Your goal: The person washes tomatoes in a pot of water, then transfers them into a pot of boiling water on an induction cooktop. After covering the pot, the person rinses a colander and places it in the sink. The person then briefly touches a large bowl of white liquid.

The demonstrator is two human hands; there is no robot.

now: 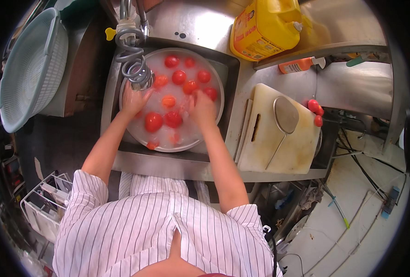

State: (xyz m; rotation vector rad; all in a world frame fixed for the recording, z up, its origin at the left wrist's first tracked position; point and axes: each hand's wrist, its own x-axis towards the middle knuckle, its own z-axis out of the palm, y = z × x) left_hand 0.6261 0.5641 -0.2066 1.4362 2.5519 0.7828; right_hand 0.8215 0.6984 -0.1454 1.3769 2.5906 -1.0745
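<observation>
A round metal basin [222, 100] of cloudy water sits in a steel sink [231, 74]. Several red tomatoes [153, 122] float in it, a few of them more orange. Inside the basin's left side is my left hand [135, 100], partly behind the coiled faucet spring; its fingers look spread, and I see nothing held in it. My right hand [202, 106] is at the basin's right, fingers bent down at the water, close to an orange-red tomato [190, 87] and another tomato [210, 93]. Its fingertips are blurred, so whether it grips anything is unclear.
The coiled spring faucet [135, 65] hangs over the basin's left. A mesh skimmer [286, 114] lies on a white cutting board [260, 138] at right, with small tomatoes [313, 105] beyond it. A yellow jug [265, 31] stands behind; a plastic colander [32, 69] leans at left.
</observation>
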